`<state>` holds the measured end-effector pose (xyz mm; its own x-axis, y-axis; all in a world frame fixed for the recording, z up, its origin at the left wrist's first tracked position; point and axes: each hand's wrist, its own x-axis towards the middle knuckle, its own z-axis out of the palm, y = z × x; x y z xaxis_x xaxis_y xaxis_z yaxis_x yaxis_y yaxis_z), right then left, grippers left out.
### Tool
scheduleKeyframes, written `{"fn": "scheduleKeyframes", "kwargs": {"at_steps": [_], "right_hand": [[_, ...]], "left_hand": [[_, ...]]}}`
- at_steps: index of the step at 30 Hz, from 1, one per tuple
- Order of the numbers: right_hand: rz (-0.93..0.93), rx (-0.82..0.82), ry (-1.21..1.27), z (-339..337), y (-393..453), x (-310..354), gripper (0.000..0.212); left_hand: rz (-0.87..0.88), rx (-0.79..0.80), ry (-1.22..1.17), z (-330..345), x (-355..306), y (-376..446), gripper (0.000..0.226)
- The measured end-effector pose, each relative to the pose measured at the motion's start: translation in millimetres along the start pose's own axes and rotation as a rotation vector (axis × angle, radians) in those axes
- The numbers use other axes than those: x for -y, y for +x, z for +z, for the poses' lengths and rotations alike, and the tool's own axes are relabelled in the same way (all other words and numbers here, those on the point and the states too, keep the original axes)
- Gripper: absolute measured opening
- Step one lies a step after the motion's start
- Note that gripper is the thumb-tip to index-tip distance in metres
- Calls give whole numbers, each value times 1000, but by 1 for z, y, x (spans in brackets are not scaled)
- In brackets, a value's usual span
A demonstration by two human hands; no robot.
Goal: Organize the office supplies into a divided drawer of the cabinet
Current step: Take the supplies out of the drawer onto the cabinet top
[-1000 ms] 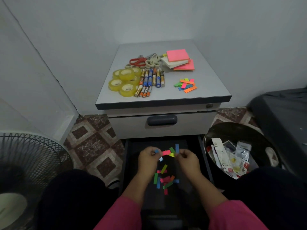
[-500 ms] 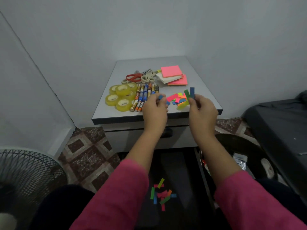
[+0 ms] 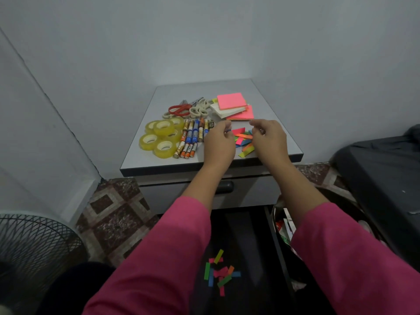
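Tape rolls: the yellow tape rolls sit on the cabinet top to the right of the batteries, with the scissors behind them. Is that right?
Not quite. In the head view the yellow tape rolls sit left of the batteries, not right. They are on the cabinet top, with the scissors behind them.

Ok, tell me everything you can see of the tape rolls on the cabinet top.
The tape rolls are clear yellowish adhesive tape on pale cores, about five of them, lying flat in an overlapping cluster at the front left of the grey cabinet top. One roll rests partly on top of its neighbours. They sit just left of the batteries, close or touching, and in front of the scissors. Neither hand touches them.
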<state>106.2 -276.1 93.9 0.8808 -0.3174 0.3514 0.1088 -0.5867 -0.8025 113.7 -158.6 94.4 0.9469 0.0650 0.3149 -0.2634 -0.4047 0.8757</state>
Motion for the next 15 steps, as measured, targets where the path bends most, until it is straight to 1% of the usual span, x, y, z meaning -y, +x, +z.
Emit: {"fn": "scheduleKeyframes", "kwargs": {"at_steps": [3,7,9,13,15], "right_hand": [[7,82,134,-9,-4,-5,44],[-20,228,71,-18,-2,-8,59],[-19,244,42,-16,1,-8,57],[-34,151,-7,-5,4,-6,43],[-51,133,-15,-2,5,-5,38]], "left_hand": [[10,26,-29,-5,3,-1,37],[36,70,-66,-9,4,-2,37],[50,78,-60,-9,6,-1,34],[76,100,-71,-9,7,0,25],[91,119,-84,-9,7,0,23]]}}
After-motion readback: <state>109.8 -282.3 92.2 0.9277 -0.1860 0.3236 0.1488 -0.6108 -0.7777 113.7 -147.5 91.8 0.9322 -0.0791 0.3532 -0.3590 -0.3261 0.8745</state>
